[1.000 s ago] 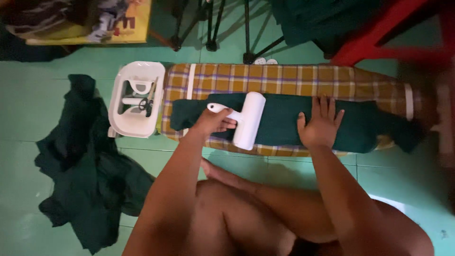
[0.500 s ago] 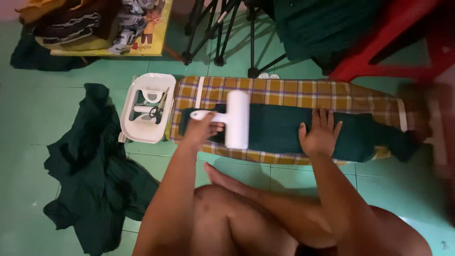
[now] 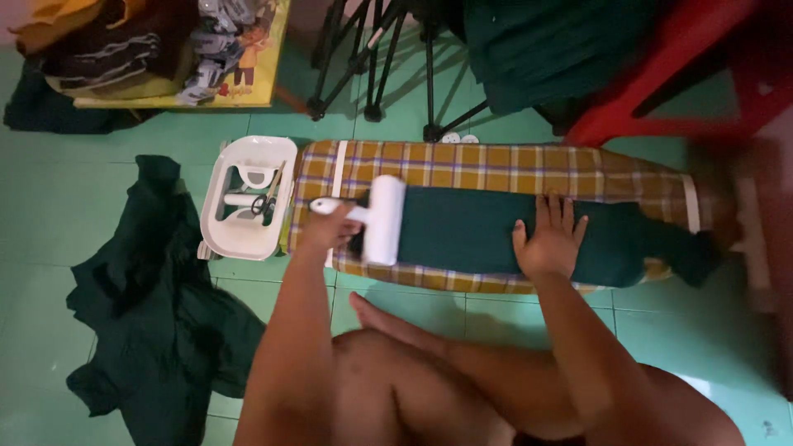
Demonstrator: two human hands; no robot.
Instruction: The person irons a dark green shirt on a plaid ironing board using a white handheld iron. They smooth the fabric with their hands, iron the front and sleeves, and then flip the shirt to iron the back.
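My left hand (image 3: 329, 230) grips the handle of a white lint roller (image 3: 382, 220), whose roll lies across the left end of a folded dark green garment (image 3: 471, 231). The garment is spread along a low ironing board with a yellow plaid cover (image 3: 496, 165) on the floor. My right hand (image 3: 548, 239) presses flat, fingers spread, on the garment to the right of the roller. My bare legs are folded in front of the board.
A white tray (image 3: 248, 239) holding scissors (image 3: 266, 200) sits at the board's left end. A heap of dark green cloth (image 3: 157, 306) lies on the green tiled floor at left. A black tripod (image 3: 388, 58), a red chair (image 3: 661, 91) and piled clothes (image 3: 107, 41) stand behind the board.
The lint roller has travelled leftward along the garment, from near its middle to its left end. My right hand has stayed pressed on the cloth.
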